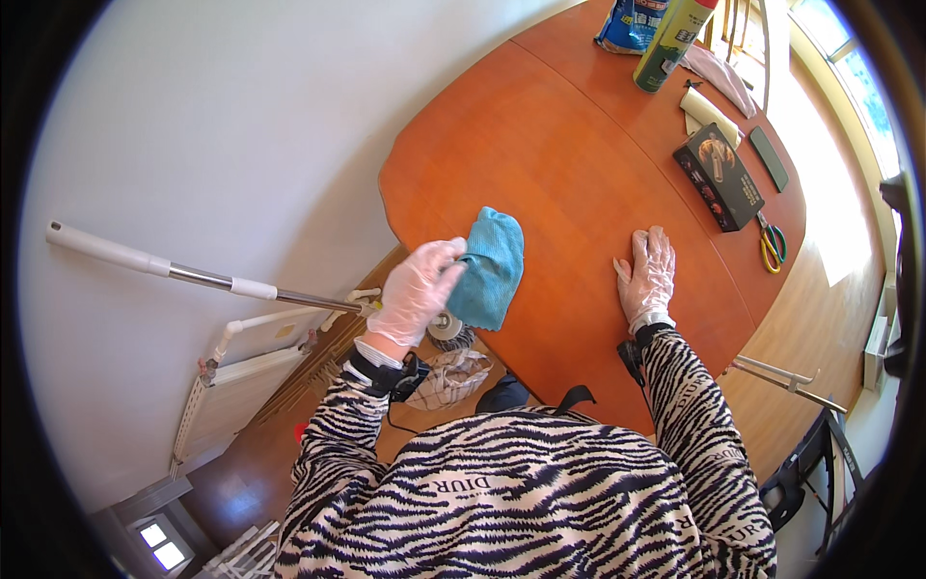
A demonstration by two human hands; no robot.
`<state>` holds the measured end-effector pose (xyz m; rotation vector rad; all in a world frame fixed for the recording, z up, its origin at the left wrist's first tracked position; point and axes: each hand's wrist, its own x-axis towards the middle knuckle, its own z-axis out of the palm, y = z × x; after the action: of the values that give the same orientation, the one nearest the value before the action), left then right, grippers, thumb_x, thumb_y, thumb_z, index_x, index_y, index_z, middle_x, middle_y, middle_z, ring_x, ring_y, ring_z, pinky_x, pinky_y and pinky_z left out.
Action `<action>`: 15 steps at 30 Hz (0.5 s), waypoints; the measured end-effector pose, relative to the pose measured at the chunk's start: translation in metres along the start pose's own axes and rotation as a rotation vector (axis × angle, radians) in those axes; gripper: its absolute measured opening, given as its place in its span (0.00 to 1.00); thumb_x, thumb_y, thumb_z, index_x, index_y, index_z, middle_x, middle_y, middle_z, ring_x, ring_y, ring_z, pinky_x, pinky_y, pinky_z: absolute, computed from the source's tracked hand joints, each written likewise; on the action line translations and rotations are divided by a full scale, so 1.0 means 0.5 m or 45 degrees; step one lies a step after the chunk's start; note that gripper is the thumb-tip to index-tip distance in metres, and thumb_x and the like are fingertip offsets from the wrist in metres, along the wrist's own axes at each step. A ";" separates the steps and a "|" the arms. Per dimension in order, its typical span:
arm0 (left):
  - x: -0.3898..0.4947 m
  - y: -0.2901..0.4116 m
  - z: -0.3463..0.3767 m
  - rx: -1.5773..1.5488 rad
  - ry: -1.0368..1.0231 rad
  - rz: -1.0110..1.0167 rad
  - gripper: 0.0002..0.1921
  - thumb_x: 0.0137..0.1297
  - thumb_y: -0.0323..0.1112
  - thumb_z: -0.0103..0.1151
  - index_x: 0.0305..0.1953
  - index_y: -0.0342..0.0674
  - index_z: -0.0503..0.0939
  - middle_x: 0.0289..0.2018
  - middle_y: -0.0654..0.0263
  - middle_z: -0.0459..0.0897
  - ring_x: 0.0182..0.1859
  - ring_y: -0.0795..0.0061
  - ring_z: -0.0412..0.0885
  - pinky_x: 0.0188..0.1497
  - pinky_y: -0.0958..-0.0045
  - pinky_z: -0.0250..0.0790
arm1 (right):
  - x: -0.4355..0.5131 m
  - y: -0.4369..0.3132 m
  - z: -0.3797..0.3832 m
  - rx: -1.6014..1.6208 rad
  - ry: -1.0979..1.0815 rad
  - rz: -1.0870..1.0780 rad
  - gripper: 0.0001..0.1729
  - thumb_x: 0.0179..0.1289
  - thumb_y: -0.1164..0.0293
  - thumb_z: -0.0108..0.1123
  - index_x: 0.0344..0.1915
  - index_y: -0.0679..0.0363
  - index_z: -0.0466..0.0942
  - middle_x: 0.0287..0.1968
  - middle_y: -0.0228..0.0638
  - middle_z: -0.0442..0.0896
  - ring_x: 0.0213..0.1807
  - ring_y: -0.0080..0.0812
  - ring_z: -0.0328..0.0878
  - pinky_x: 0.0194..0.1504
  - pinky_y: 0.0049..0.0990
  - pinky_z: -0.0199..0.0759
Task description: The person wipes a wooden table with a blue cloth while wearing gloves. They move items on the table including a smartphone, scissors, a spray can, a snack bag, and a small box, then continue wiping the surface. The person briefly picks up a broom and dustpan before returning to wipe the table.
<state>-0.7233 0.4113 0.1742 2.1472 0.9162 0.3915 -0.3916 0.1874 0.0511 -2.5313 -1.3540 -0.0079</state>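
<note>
My left hand (423,289), in a clear plastic glove, pinches one side of a folded blue cloth (492,268) near the left edge of the reddish-brown wooden table (571,253). Whether the cloth touches the tabletop I cannot tell. Gloved the same way, my right hand (647,275) rests palm down on the table with nothing in it, its fingers mostly together and the thumb apart. Beyond it lie a black printed box (720,177) and scissors (772,246) with green and yellow handles.
A spray can (669,47) and a blue bag (631,25) stand at the table's far end. Near them lie a pink cloth (720,79), a cream cloth (709,116) and a dark flat strip (768,159). A white-and-metal pole (210,279) slants past the wall radiator (235,394) at left.
</note>
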 end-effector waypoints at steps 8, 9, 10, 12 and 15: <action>0.015 -0.010 0.130 0.786 -0.234 0.137 0.34 0.65 0.41 0.72 0.73 0.57 0.77 0.73 0.53 0.72 0.66 0.46 0.78 0.67 0.56 0.77 | 0.002 -0.016 -0.018 0.022 -0.074 0.053 0.38 0.69 0.61 0.70 0.74 0.59 0.68 0.80 0.52 0.63 0.83 0.58 0.57 0.84 0.55 0.48; 0.024 -0.021 0.134 0.741 -0.244 0.089 0.33 0.65 0.40 0.72 0.72 0.56 0.78 0.70 0.55 0.75 0.63 0.47 0.80 0.66 0.56 0.78 | 0.003 -0.017 -0.020 0.029 -0.056 0.038 0.38 0.69 0.61 0.70 0.74 0.59 0.68 0.80 0.52 0.63 0.83 0.58 0.57 0.84 0.55 0.48; 0.035 -0.031 0.136 0.758 -0.220 0.091 0.27 0.64 0.28 0.67 0.65 0.51 0.80 0.62 0.57 0.79 0.57 0.49 0.81 0.64 0.58 0.78 | 0.003 -0.019 -0.021 0.031 -0.050 0.036 0.38 0.69 0.61 0.70 0.74 0.59 0.69 0.80 0.52 0.63 0.83 0.58 0.57 0.84 0.55 0.48; 0.061 -0.051 0.120 0.317 -0.117 0.193 0.25 0.64 0.21 0.61 0.62 0.48 0.81 0.60 0.58 0.80 0.57 0.51 0.82 0.64 0.60 0.78 | 0.006 -0.021 -0.023 0.041 -0.064 0.038 0.38 0.68 0.61 0.71 0.73 0.59 0.69 0.80 0.52 0.63 0.83 0.58 0.57 0.84 0.55 0.48; 0.087 -0.044 0.107 -0.475 -0.098 0.032 0.23 0.62 0.14 0.52 0.56 0.43 0.82 0.62 0.58 0.78 0.64 0.54 0.79 0.73 0.63 0.71 | 0.008 -0.025 -0.028 0.046 -0.108 0.068 0.38 0.68 0.61 0.71 0.73 0.59 0.69 0.80 0.53 0.62 0.83 0.58 0.56 0.84 0.55 0.47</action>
<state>-0.6752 0.4244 0.1216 1.8200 0.7103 0.4502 -0.3979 0.1942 0.0678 -2.5629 -1.3042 0.1346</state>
